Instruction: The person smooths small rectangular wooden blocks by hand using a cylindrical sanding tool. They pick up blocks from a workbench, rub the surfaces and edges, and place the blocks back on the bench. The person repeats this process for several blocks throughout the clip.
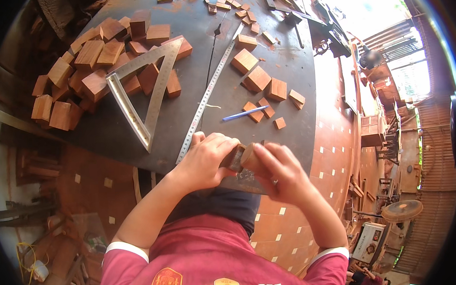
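- Evidently, in the head view, the left hand [210,156] is curled around a dark block [232,159], just right of the near end of the measuring tape [201,111].
- The right hand [281,170], farther right of the tape, pinches a paler block [253,161] between thumb and fingers; whether the blocks touch, I cannot tell.
- Either block could drop, I judge, if a grip loosens, as both are held by the near edge of the tabletop [295,56], right of the tape's near end.
- The tape could get knocked askew by a swing of the left wrist, which is close beside its near end.
- The dark block looks deep brown, mostly hidden by fingers; the paler one is tan, its end rounded-looking and slightly blurred.
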{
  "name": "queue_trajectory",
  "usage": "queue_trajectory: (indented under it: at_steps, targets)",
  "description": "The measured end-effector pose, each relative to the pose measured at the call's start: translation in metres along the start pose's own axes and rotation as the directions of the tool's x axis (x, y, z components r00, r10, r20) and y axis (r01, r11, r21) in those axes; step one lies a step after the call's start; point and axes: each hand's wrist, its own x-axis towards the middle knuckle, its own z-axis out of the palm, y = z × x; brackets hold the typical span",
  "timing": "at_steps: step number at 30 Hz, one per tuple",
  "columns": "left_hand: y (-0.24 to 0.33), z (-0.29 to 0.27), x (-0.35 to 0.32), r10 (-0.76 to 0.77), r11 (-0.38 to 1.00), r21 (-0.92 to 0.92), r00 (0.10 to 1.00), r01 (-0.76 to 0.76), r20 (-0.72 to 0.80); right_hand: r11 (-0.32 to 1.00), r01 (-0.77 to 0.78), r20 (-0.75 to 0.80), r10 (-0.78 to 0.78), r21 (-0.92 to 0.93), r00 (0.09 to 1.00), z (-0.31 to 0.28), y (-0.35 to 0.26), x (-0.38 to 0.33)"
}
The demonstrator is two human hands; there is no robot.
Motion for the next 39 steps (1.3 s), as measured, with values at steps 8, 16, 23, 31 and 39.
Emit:
queue_trajectory:
  at_steps: [8, 16, 23, 31, 39]
  targets:
    - [-0.002, 0.004, -0.002, -0.006, 1.000, -0.024, 1.000, 0.006, 0.011, 1.000, 0.006, 0.018, -0.005, -0.017, 1.000, -0.003, 0.000, 0.003]
    - [-0.001, 0.002, 0.000, -0.032, 0.999, -0.033, 0.999, 0.033, 0.021, 1.000, -0.002, 0.016, 0.002, 0.000, 1.000, -0.003, -0.001, 0.006]
    - [0.000, 0.001, 0.001, -0.024, 0.999, -0.023, 0.999, 0.024, 0.023, 0.998, 0.023, 0.002, -0.023, -0.059, 1.000, -0.004, 0.003, 0.006]
    - [0.001, 0.004, -0.001, -0.015, 1.000, 0.022, 1.000, 0.015, 0.023, 0.998, 0.014, -0.003, -0.014, -0.064, 1.000, -0.004, 0.002, 0.003]
    - [-0.001, 0.006, -0.001, -0.003, 1.000, 0.027, 1.000, 0.003, 0.004, 0.998, 0.049, -0.053, -0.050, -0.026, 0.997, 0.005, -0.001, -0.002]
